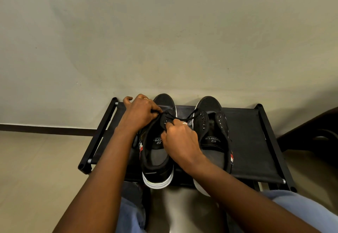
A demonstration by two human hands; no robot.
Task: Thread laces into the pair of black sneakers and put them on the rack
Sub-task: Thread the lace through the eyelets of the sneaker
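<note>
Bare forearms, ringed left hand (pixel 140 111), ringed right hand (pixel 180 139), blue jeans (pixel 300 212)

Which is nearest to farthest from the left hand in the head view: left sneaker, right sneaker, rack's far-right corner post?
From the left hand:
1. Left sneaker, touched at its eyelets, directly beside the hand.
2. Right sneaker, one shoe over to the right.
3. Rack's far-right corner post, at the right back edge.

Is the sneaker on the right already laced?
No. The right sneaker shows bare eyelets with its tongue open, while both hands work a lace at the left sneaker.
</note>
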